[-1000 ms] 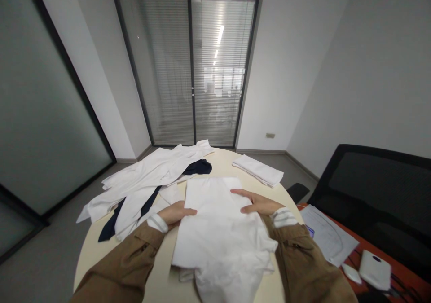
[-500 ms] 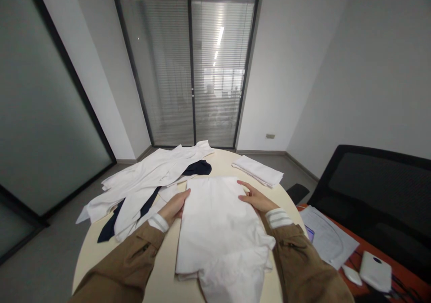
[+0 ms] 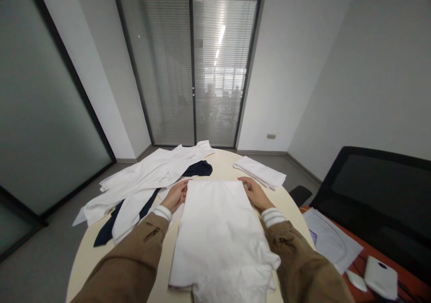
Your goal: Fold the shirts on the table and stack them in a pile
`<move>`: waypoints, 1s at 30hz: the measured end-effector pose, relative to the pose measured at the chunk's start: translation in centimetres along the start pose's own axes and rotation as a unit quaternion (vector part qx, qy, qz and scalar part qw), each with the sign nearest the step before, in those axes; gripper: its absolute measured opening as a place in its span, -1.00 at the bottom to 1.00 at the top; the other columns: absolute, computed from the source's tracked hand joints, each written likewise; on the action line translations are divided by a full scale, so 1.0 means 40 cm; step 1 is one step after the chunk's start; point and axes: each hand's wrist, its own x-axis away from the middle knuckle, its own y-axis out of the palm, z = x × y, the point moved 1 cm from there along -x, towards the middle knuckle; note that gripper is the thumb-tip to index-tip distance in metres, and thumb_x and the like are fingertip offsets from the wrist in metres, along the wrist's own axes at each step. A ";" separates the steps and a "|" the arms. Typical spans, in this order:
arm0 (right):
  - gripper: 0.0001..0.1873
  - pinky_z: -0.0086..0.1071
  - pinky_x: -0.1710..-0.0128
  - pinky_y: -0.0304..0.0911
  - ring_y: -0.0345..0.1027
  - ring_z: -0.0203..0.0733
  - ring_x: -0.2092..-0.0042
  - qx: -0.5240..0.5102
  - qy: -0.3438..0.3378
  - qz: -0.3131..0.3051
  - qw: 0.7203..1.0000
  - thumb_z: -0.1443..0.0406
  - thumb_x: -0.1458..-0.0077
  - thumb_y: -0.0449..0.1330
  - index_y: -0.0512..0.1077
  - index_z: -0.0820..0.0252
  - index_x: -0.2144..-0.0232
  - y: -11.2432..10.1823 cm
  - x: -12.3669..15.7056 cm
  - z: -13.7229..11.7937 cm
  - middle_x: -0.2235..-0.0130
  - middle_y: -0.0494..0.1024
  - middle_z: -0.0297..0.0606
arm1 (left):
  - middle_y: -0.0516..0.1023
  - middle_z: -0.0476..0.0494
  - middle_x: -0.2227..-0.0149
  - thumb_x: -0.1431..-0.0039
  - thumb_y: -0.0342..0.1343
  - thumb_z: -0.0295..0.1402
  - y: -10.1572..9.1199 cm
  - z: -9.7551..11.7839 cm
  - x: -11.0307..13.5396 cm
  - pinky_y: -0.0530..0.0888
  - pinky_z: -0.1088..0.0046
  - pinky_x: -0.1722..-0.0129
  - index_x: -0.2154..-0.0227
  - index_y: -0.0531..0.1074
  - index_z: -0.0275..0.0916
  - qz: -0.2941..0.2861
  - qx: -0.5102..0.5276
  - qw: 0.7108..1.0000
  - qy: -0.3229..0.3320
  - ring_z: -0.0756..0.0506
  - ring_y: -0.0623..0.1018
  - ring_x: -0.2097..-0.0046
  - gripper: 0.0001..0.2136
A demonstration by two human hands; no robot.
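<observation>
Left hand (image 3: pixel 175 196) | right hand (image 3: pixel 255 193) | white garment (image 3: pixel 217 229) between, far corners held

At the round table's (image 3: pixel 225 164) near edge, the view's bottom cuts off the white garment (image 3: pixel 217 226); toward the left edge, white clothes (image 3: pixel 144 173) partly hide navy fabric (image 3: pixel 107 229).

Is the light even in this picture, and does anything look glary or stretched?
Head view: uneven, dimmer at upper corners; bright streaks glare through the right glass panel; the held white garment has a shadow under its near left edge; the right wall leans, likely wide-angle stretching.
</observation>
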 end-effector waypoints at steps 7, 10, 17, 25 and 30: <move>-0.63 -0.38 0.35 0.25 0.35 -0.22 0.34 -0.123 0.027 -0.044 0.991 0.08 -0.05 0.26 0.36 0.15 0.17 0.001 -0.005 -0.034 0.31 0.52 -0.30 | 0.63 -0.17 0.29 0.11 0.30 -0.26 -0.019 0.019 -0.004 0.46 0.44 0.24 0.23 0.56 -0.30 0.048 -0.117 0.986 0.106 -0.14 0.58 0.23 -0.66; -0.58 -0.39 0.39 0.24 0.35 -0.24 0.39 -0.182 0.048 -0.047 0.981 0.09 0.02 0.31 0.37 0.11 0.14 0.000 -0.001 -0.043 0.33 0.53 -0.32 | 0.62 -0.24 0.13 0.13 0.34 -0.21 -0.011 0.023 -0.002 0.45 0.37 0.07 0.25 0.53 -0.27 0.025 -0.121 0.983 0.140 -0.18 0.57 0.09 -0.64; -0.64 -0.27 0.19 0.32 0.46 -0.07 0.14 -0.225 0.084 -0.051 0.969 0.04 0.09 0.35 0.46 0.13 0.32 0.003 0.003 -0.048 0.16 0.60 -0.16 | 0.62 -0.21 0.15 -0.05 0.23 -0.12 0.006 0.032 0.020 0.49 0.31 0.11 0.06 0.46 -0.24 -0.034 -0.120 0.986 0.109 -0.21 0.60 0.12 -0.57; -0.81 -0.40 0.46 0.15 0.31 -0.22 0.47 -0.304 0.165 0.016 0.938 0.28 0.24 0.26 0.31 0.14 0.50 0.010 -0.016 -0.047 0.53 0.45 -0.37 | 0.64 -0.23 0.17 -0.02 0.22 -0.16 0.008 0.026 0.000 0.46 0.31 0.07 0.14 0.56 -0.31 0.031 -0.132 0.983 0.126 -0.24 0.58 0.08 -0.61; -0.68 -0.41 0.46 0.18 0.35 -0.21 0.46 -0.344 0.184 0.004 0.921 0.30 0.20 0.26 0.36 0.09 0.29 0.024 -0.009 -0.061 0.49 0.47 -0.42 | 0.64 -0.24 0.18 0.02 0.25 -0.17 0.026 0.034 -0.002 0.47 0.32 0.08 0.09 0.53 -0.31 0.041 -0.112 0.985 0.122 -0.23 0.58 0.09 -0.56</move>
